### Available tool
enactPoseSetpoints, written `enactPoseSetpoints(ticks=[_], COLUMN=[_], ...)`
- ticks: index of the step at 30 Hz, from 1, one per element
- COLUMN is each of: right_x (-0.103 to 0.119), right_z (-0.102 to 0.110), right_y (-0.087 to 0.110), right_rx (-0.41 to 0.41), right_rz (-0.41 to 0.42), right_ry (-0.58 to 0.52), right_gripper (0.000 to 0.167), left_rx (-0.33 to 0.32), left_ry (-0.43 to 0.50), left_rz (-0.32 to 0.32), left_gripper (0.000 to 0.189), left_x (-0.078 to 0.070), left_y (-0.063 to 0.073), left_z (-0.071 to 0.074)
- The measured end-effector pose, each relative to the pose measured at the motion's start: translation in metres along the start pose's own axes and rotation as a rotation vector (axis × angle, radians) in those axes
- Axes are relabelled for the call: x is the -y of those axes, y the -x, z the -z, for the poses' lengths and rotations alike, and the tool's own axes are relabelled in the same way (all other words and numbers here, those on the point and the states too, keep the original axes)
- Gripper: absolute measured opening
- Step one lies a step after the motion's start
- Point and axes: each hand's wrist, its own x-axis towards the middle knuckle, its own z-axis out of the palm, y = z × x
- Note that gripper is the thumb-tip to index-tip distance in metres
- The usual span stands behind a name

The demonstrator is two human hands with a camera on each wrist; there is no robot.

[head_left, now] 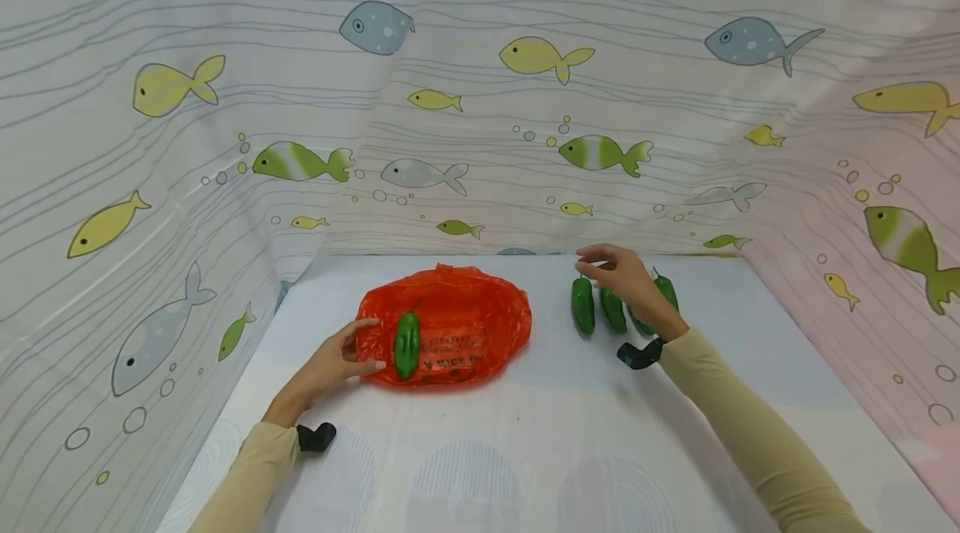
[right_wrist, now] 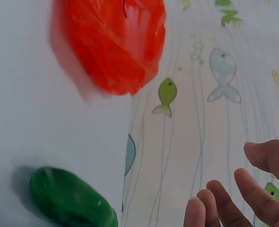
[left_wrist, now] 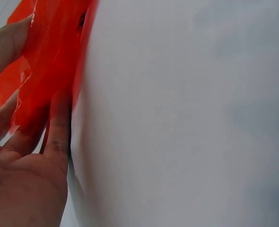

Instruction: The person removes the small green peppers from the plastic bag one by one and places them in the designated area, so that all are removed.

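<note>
A red plastic bag (head_left: 510, 325) lies spread with its mouth open, left of centre in the head view. One green pepper (head_left: 407, 346) lies in it, toward the left side. My left hand (head_left: 330, 362) rests against the bag's left edge, thumb and fingers spread apart; the left wrist view shows fingers touching the red plastic. Over on the right, several green peppers (head_left: 582, 306) lie side by side in a row. My right hand (head_left: 618, 275) hovers over them with loosely bent fingers and holds nothing; it partly hides the middle ones. A green pepper (right_wrist: 73, 196) also shows in the right wrist view.
The white table (head_left: 465, 441) carries pale rounded patterns near its front. A fish-print curtain (head_left: 480, 117) rises behind the table and along both sides. A black wrist mount (head_left: 640, 354) sits on the right wrist, another black mount (head_left: 317, 437) on the left.
</note>
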Motion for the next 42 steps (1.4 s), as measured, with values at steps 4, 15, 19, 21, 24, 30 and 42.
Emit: enactPoseSetpoints(ticks=[4,15,19,21,24,30,42], right_x=[0.005,0.017,0.023,0.026,0.031,0.039,0.054], right_z=[-0.012,-0.047,-0.059,-0.067,-0.078,-0.099,-0.14], right_y=[-0.002,-0.008,-0.009,-0.009,-0.009,-0.009,-0.005], right_rx=[0.025,0.076,0.094,0.097,0.113,0.153,0.26], right_rz=[0.026,0.061,0.069,0.063,0.063,0.057,0.133], right_ry=[-0.017,-0.003,0.002,0.007,0.016,-0.029,-0.111], right_gripper=[0.044,0.042,0.039,0.038,0.038,0.037,0.031], left_rx=[-0.002,-0.002,-0.001,-0.004,0.001,0.011,0.009], left_ry=[-0.005,-0.045,-0.05,-0.046,-0.031,0.006,-0.002], left_rz=[0.004,0.02,0.018,0.015,0.006,0.0,0.004], left_gripper=[0.079,0.079,0.079,0.078,0.079,0.08,0.079], left_x=[-0.001,-0.003,-0.003,-0.002,0.0,0.002,0.004], left_y=[0.0,-0.001,-0.001,-0.001,-0.002,-0.002,-0.002], left_z=[0.0,0.0,0.0,0.0,0.001,0.001,0.001])
